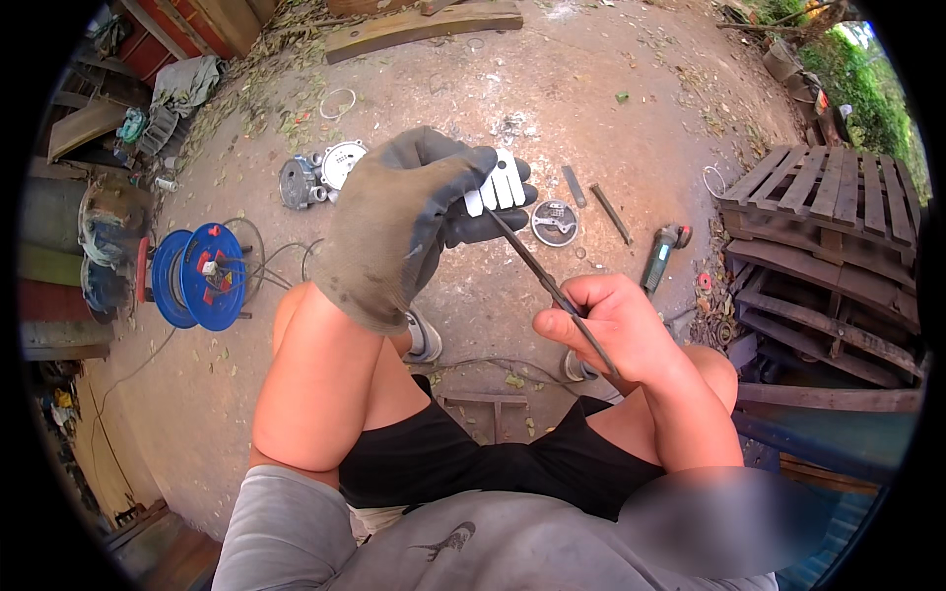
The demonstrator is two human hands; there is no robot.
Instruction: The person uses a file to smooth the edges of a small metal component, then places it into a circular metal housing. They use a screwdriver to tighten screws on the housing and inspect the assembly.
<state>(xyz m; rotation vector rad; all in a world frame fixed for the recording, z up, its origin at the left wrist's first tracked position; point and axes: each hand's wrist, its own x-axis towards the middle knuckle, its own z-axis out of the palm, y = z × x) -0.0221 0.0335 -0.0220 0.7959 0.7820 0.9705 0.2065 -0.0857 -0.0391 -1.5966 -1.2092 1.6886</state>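
My left hand (404, 222) wears a worn grey work glove and grips a small white metal part (496, 187) with slots cut into its edge, held up in front of me. My right hand (611, 330) is bare and closed on the handle end of a thin dark file (537, 268). The file runs up and left from my right hand, and its tip meets the white part at the gloved fingers. Both hands are above my knees as I sit.
On the dirt ground lie a blue cable reel (197, 276), grey round metal housings (317, 172), a round dark disc (555, 223), two metal rods (611, 212) and an angle grinder (662, 252). Stacked wooden pallets (838, 236) stand at right, a plank (424, 28) at the top.
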